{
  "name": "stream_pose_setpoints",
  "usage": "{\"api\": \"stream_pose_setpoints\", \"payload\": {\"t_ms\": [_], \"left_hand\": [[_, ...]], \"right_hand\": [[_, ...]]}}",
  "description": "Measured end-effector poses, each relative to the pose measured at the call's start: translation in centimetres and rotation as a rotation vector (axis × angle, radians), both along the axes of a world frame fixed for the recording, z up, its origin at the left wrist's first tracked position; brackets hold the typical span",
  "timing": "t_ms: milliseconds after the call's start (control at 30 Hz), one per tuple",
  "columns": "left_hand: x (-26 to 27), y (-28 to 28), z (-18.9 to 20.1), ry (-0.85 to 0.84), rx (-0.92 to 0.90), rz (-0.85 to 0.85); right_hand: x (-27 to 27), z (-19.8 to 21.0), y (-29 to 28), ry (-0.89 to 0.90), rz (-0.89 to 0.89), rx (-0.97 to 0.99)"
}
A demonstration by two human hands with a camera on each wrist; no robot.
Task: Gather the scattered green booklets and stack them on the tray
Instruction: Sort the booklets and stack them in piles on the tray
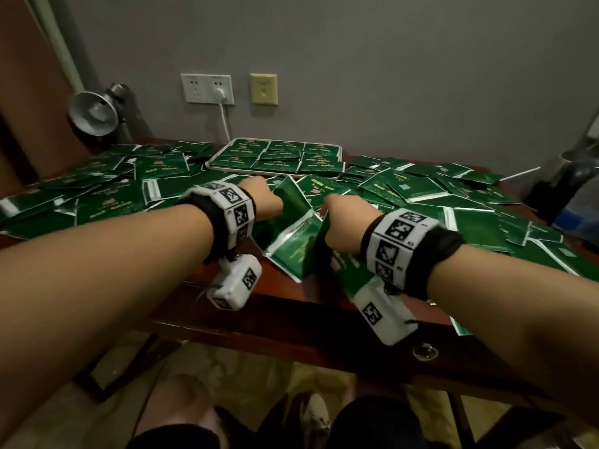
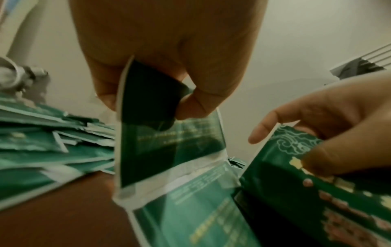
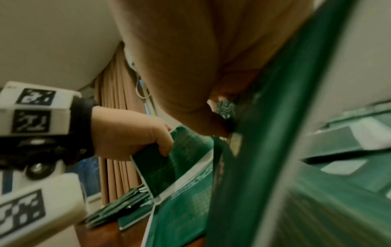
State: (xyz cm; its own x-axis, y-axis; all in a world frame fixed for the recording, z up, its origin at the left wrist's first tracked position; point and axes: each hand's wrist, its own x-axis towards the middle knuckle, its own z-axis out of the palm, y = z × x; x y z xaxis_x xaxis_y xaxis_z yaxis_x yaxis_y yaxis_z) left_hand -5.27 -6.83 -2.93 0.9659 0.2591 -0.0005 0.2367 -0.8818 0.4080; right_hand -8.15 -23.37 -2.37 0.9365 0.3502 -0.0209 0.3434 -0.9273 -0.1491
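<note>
Booklets (image 1: 107, 202) lie scattered over most of the wooden table (image 1: 269, 306), overlapping in loose heaps left and right. Several more are already laid flat in rows on the white tray (image 1: 339, 150) at the far edge, near the wall.

Left hand (image 1: 264, 197) pinches one booklet (image 2: 148, 127) by its top edge between thumb and fingers, so it hangs upright, slightly bowed, lower edge meeting the booklets below. Right hand (image 1: 343, 218) grasps a patterned booklet (image 2: 317, 183), thumb on the cover, held tilted. Judgement: both are lifted clear of the heap by an edge so they can be squared together before going to the tray.

Writing: covers carry pale printed lines and a reddish emblem, too blurred to read; cloud-like line pattern visible in left wrist view. No brand legible.

Beyond: wall socket (image 1: 207, 88) with plug, metal lamp (image 1: 94, 113) at left.
</note>
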Motion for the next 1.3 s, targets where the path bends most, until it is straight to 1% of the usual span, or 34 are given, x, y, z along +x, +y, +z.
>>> {"api": "stream_pose_setpoints", "payload": {"t_ms": [100, 167, 200, 233, 300, 333, 367, 433, 500, 600, 733, 800, 867, 967, 1067, 1133, 1167, 1233, 1300], "left_hand": [[-0.8, 2.1, 1.5, -0.042, 0.058, -0.024], [-1.4, 3.1, 1.5, -0.023, 0.062, -0.083], [-1.8, 3.3, 1.4, 0.013, 0.061, -0.136], [-2.1, 3.4, 1.1, 0.062, 0.05, -0.198], [-2.8, 3.5, 0.4, 0.164, 0.001, -0.311], [-3.1, 3.5, 0.0, 0.191, 0.002, -0.337], [-3.2, 3.7, -0.6, 0.203, 0.042, -0.346], [-3.3, 4.2, -1.3, 0.218, 0.207, -0.338], [-3.3, 4.6, -2.0, 0.236, 0.342, -0.32], [-3.2, 4.9, -2.8, 0.292, 0.359, -0.329], [-3.3, 4.7, -3.5, 0.305, 0.36, -0.33], [-3.3, 4.8, -3.5, 0.312, 0.355, -0.34], [-3.3, 4.9, -3.5, 0.319, 0.334, -0.341], [-3.3, 5.0, -3.6, 0.305, 0.275, -0.342], [-3.3, 5.3, -3.7, 0.295, 0.227, -0.338], [-3.3, 5.6, -3.7, 0.292, 0.193, -0.33], [-3.3, 5.7, -3.7, 0.284, 0.192, -0.329], [-3.3, 5.9, -3.4, 0.273, 0.224, -0.327], [-3.1, 6.1, -3.1, 0.274, 0.251, -0.317]], "right_hand": [[0.7, 0.2, 1.8, 0.03, -0.032, 0.185], [1.3, -0.2, 2.8, 0.062, -0.08, 0.25], [1.5, -0.4, 3.1, 0.078, -0.105, 0.247], [1.6, -0.6, 3.3, 0.094, -0.123, 0.201], [2.0, -1.1, 3.4, 0.092, -0.122, -0.02], [2.2, -1.3, 3.3, 0.06, -0.095, -0.128], [2.2, -1.5, 3.2, 0.022, -0.045, -0.199], [2.3, -1.6, 3.2, 0.002, 0.081, -0.251], [2.1, -1.8, 3.5, 0.048, 0.179, -0.266], [2.2, -2.2, 4.3, 0.125, 0.251, -0.309], [2.5, -2.2, 5.0, 0.139, 0.241, -0.423], [2.6, -2.1, 5.1, 0.147, 0.225, -0.443], [2.8, -1.8, 4.8, 0.103, 0.188, -0.428], [3.5, -1.0, 4.2, 0.071, 0.106, -0.33], [4.3, -0.1, 3.6, 0.038, -0.041, -0.123], [4.9, -0.1, 3.5, 0.071, -0.138, 0.038], [5.2, -0.2, 3.4, 0.073, -0.154, 0.079], [5.6, -0.5, 3.3, 0.06, -0.148, 0.046], [5.2, -0.7, 3.2, 0.066, -0.13, -0.06]]}}
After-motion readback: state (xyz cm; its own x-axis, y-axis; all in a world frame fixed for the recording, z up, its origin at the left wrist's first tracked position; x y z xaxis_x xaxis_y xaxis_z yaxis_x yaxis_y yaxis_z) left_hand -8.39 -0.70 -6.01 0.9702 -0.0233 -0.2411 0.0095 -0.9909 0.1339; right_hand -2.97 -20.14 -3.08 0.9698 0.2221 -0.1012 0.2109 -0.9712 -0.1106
